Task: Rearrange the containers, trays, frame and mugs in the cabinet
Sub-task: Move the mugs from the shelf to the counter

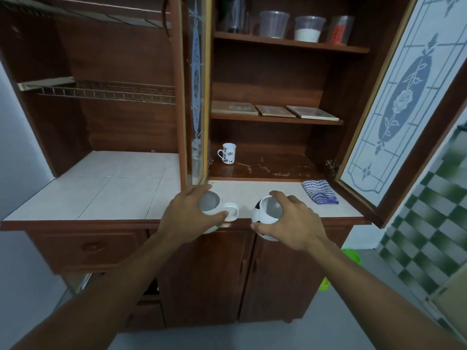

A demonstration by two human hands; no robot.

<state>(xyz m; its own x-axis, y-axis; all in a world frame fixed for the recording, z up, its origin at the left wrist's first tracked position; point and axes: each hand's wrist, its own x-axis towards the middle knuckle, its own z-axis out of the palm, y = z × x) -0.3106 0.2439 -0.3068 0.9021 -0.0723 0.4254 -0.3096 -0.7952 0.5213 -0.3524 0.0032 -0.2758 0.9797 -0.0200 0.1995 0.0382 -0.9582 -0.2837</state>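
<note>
My left hand [188, 218] grips a round white mug [214, 207] by its rim, handle pointing right, at the front edge of the tiled counter [113, 193]. My right hand [290, 222] grips a black-and-white football-patterned mug [264, 213] the same way, just right of the first. A small white printed mug [228, 153] stands alone at the left of the cabinet's bottom shelf [267, 166]. Three flat frames or trays [274, 110] lie side by side on the middle shelf. Several clear plastic containers [309, 28] line the top shelf.
A blue-and-white striped cloth [320, 192] lies on the counter at the right. Both glass cabinet doors, left [195, 97] and right [396, 102], stand open. A wire dish rack [108, 93] hangs in the left compartment. Green objects [351, 257] sit on the floor.
</note>
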